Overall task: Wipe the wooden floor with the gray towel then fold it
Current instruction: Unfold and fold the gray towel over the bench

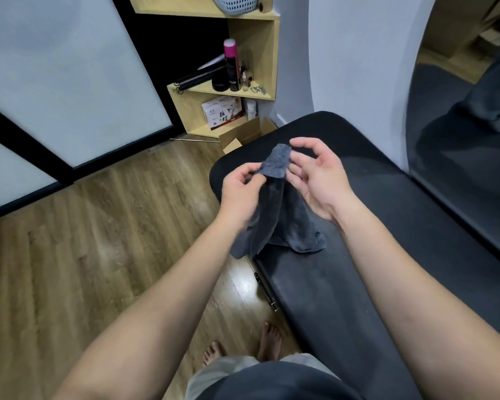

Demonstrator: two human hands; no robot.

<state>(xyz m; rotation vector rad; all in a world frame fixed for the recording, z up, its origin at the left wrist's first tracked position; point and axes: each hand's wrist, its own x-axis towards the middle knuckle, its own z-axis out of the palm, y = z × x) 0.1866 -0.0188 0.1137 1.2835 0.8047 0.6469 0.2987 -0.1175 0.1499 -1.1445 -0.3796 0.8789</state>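
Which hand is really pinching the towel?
The left hand. Its thumb and fingers pinch the gray towel near its top edge. The right hand is beside it with fingers spread loosely, only brushing the top corner at most.

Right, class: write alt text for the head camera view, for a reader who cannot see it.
A standing person's left hand pinches a gray towel near its top corner, the right hand open beside it, above a black padded bench and wooden floor.

Dark gray fluffy microfiber towel (pixel 280 209), held up, unfolded.
It hangs crumpled near centre, top corner at 12 o'clock, lower folds draped toward 6 above brown plank wooden floor (pixel 98 241).
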